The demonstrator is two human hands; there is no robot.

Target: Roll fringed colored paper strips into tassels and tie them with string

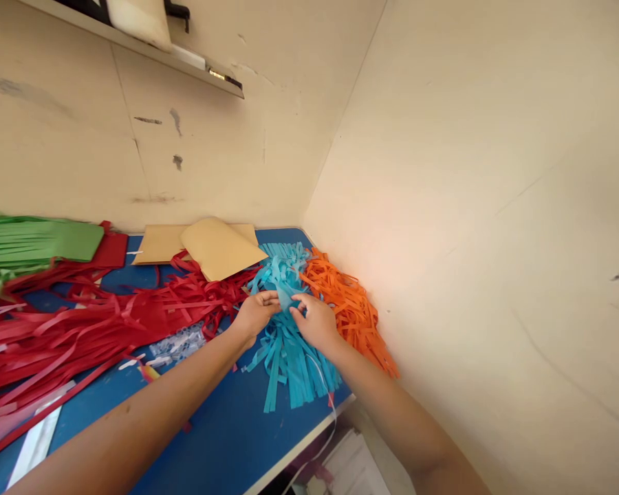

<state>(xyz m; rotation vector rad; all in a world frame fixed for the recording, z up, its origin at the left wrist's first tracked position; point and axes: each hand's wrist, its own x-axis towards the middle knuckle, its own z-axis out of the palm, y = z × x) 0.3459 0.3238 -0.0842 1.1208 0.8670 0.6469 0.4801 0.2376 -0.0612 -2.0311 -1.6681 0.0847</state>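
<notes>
A turquoise fringed paper bundle [294, 357] lies at the right end of the blue table, its cut strips fanned toward the front edge. My left hand [258, 313] has its fingers closed on the left side of the bundle's narrow middle. Across from it, my right hand [314, 320] pinches the same middle part between thumb and fingers. Orange paper strips [353, 309] lie beside my right hand, against the wall. To the left of my left hand spreads a heap of red paper strips [134, 316].
Green fringed paper [46, 240] lies at the far left. Tan paper sheets [219, 251] rest at the back of the blue table [221, 419]. Small clear plastic pieces [180, 344] sit near my left forearm. A white cord [333, 419] hangs over the front edge. A shelf [134, 48] juts out above.
</notes>
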